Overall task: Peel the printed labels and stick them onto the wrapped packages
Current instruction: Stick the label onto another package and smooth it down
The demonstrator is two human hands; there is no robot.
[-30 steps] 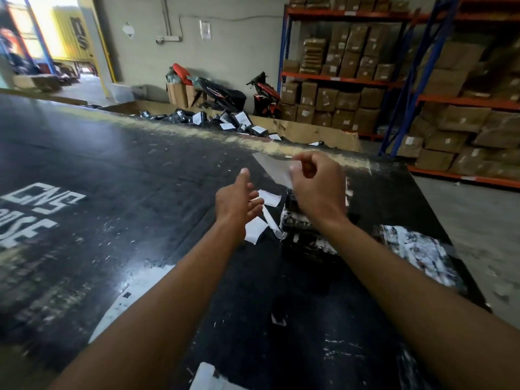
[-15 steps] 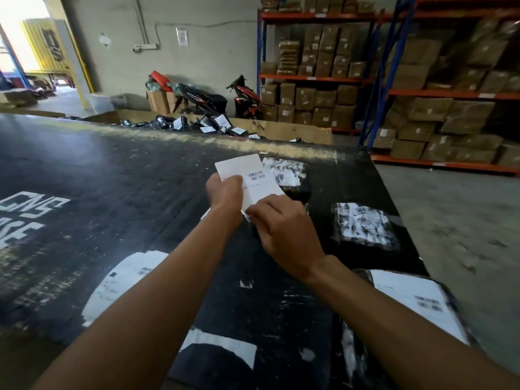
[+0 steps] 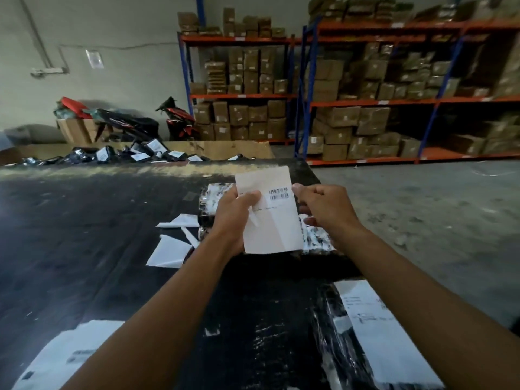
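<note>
At the far left of the black table [image 3: 84, 220], a printed sheet [image 3: 64, 358] lies flat by your forearm, and beyond the table's far edge an open cardboard bin [image 3: 239, 149] holds a heap of black parcels [image 3: 135, 154] with white labels on them. Torn white backing scraps [image 3: 168, 250] lie just left of your left hand [image 3: 233, 218], which grips the label [image 3: 270, 212] by its left edge, thumb curled over the front and fingers behind. The label is off the table, face toward you, barcode at upper right, above a wrapped package [image 3: 213, 198]. Your right hand [image 3: 326, 209], fingers curled, pinches the label's right edge beside the barcode. Nearer you on the right lies a labelled package [image 3: 388, 333]. Behind, the shelving racks [image 3: 304, 102] are stacked with cardboard boxes [image 3: 365, 122].
</note>
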